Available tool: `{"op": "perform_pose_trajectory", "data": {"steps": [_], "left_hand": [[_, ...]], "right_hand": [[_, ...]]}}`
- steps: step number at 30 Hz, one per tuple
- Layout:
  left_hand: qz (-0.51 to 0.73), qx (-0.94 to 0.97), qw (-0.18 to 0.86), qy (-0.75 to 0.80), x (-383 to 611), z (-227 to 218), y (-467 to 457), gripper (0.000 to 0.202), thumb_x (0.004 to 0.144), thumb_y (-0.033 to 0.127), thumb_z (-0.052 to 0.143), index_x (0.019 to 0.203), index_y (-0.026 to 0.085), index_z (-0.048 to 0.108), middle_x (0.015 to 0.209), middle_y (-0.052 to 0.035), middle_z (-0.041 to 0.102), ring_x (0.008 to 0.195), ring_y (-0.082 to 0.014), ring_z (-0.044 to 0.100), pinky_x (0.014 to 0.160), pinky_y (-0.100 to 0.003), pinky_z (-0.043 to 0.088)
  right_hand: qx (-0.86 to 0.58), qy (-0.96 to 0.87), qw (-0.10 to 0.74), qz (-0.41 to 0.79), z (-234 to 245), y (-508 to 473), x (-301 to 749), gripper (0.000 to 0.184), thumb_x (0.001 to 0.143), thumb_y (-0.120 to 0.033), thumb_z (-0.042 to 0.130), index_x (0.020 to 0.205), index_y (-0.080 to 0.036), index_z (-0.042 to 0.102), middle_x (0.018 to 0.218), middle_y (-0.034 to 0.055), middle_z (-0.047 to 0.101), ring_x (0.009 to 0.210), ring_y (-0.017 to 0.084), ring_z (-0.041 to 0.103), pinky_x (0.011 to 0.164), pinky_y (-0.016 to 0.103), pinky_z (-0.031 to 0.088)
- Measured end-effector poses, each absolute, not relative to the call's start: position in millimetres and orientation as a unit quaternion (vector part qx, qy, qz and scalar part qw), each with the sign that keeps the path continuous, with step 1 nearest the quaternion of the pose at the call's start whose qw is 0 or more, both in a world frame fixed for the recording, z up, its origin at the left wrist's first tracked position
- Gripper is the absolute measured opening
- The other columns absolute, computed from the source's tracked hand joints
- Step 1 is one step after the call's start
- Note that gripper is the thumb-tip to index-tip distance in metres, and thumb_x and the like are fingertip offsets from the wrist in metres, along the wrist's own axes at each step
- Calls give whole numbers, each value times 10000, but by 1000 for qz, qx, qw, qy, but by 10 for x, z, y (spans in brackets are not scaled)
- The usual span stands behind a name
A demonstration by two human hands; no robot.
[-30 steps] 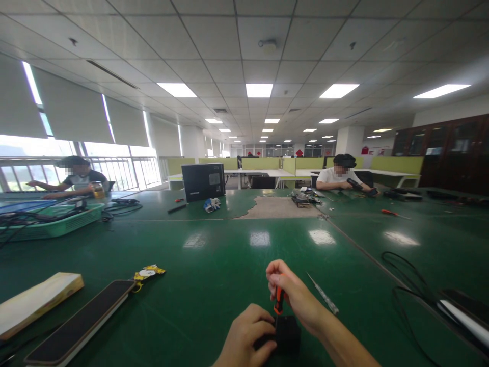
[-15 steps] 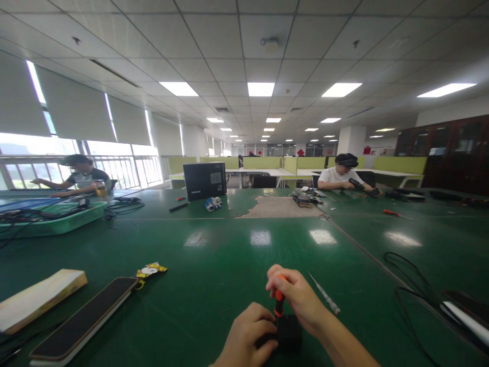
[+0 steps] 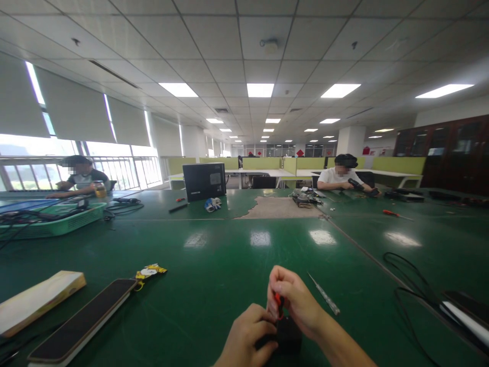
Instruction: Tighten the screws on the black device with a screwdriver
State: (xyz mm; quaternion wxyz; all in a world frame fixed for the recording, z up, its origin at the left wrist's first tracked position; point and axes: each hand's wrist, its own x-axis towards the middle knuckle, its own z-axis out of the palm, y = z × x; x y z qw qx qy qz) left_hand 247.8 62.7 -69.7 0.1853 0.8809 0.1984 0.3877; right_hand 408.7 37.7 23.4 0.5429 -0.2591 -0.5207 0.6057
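From where I stand, the broad green tabletop [image 3: 214,255] carries the work at its near side, a little right of centre: the left hand [image 3: 250,331] has fingers and thumb closed on the left side of a small black box [image 3: 289,339], while the right hand [image 3: 294,294] is wrapped round the handle of a red-and-black screwdriver [image 3: 280,308], standing roughly upright over that box. The tip I cannot make out, as the fingers hide it. To do this well, I'd say, the box wants a firm hold, the handle should point straight along the screwdriver's own line, and the left fingertips are best kept off the shaft, for they look very close to it. Around all this, a green basket [image 3: 76,223] and a dark computer case [image 3: 204,181] sit well apart, in nobody's way. Nearer, a pale block [image 3: 42,294] and what looks like a phone [image 3: 84,318] lie off to the left. A black cable [image 3: 401,289] loops at the right, and a clear-handled screwdriver [image 3: 328,299] lies just beyond the right forearm [image 3: 340,339], where a wide swing might nudge it
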Motion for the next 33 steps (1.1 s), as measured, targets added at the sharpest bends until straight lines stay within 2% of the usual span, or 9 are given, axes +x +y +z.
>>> {"op": "perform_pose_trajectory", "data": {"steps": [5, 9, 12, 15, 19, 23, 26, 29, 33], "left_hand": [[383, 884, 184, 195, 2472, -653, 597, 163, 788, 158, 677, 937, 225, 670, 1004, -51, 652, 918, -207, 603, 770, -272, 492], [382, 884, 186, 196, 2473, -644, 594, 167, 786, 152, 683, 937, 223, 667, 1016, -55, 652, 933, -211, 605, 783, -278, 499], [381, 885, 184, 193, 2481, -647, 607, 162, 793, 159, 678, 941, 224, 669, 1014, -58, 653, 933, -213, 606, 793, -286, 506], [382, 885, 186, 193, 2488, -651, 618, 127, 808, 182, 669, 929, 221, 671, 998, -63, 655, 921, -212, 608, 787, -285, 515], [381, 885, 188, 188, 2483, -651, 612, 97, 832, 225, 658, 928, 221, 671, 988, -66, 654, 913, -212, 611, 781, -285, 518], [385, 884, 185, 190, 2477, -648, 607, 92, 830, 227, 659, 921, 220, 672, 987, -68, 651, 908, -214, 612, 772, -285, 520], [388, 882, 184, 193, 2481, -646, 606, 105, 819, 210, 660, 922, 223, 672, 989, -65, 649, 912, -213, 611, 779, -285, 522], [386, 881, 189, 199, 2488, -646, 600, 114, 811, 198, 662, 922, 222, 672, 1001, -65, 648, 922, -214, 608, 794, -291, 518], [382, 881, 196, 198, 2492, -652, 603, 134, 797, 176, 668, 922, 221, 673, 999, -63, 653, 932, -213, 607, 801, -293, 507]], "right_hand": [[-302, -553, 579, 516, 352, 355, 4165, 125, 697, -227, 618, 610, -157, 562, 717, 1, 565, 616, 105, 504, 572, 226, 382], [-323, -555, 564, 518, 361, 368, 4177, 50, 686, -205, 599, 699, -157, 603, 605, -23, 547, 563, 105, 480, 548, 227, 364], [-293, -521, 577, 557, 335, 380, 4136, 78, 720, -221, 576, 781, -174, 563, 509, -58, 526, 465, 93, 447, 551, 243, 390], [-261, -490, 586, 590, 311, 382, 4106, 81, 773, -267, 535, 771, -187, 520, 443, -85, 470, 384, 84, 402, 543, 262, 409], [-286, -499, 575, 582, 297, 376, 4123, 194, 807, -334, 551, 698, -179, 510, 581, -21, 560, 501, 110, 507, 540, 243, 388], [-323, -541, 576, 521, 299, 387, 4147, 235, 787, -349, 625, 679, -141, 606, 635, -12, 536, 584, 102, 500, 569, 227, 371], [-300, -542, 563, 547, 290, 397, 4130, 216, 802, -354, 617, 790, -140, 639, 591, -24, 533, 539, 100, 481, 557, 235, 372], [-258, -506, 569, 595, 267, 398, 4097, 207, 833, -370, 567, 857, -166, 591, 501, -66, 490, 420, 81, 405, 501, 234, 360], [-275, -504, 561, 596, 229, 388, 4056, 257, 827, -413, 578, 775, -162, 557, 511, -49, 518, 418, 81, 444, 447, 204, 330]]}}
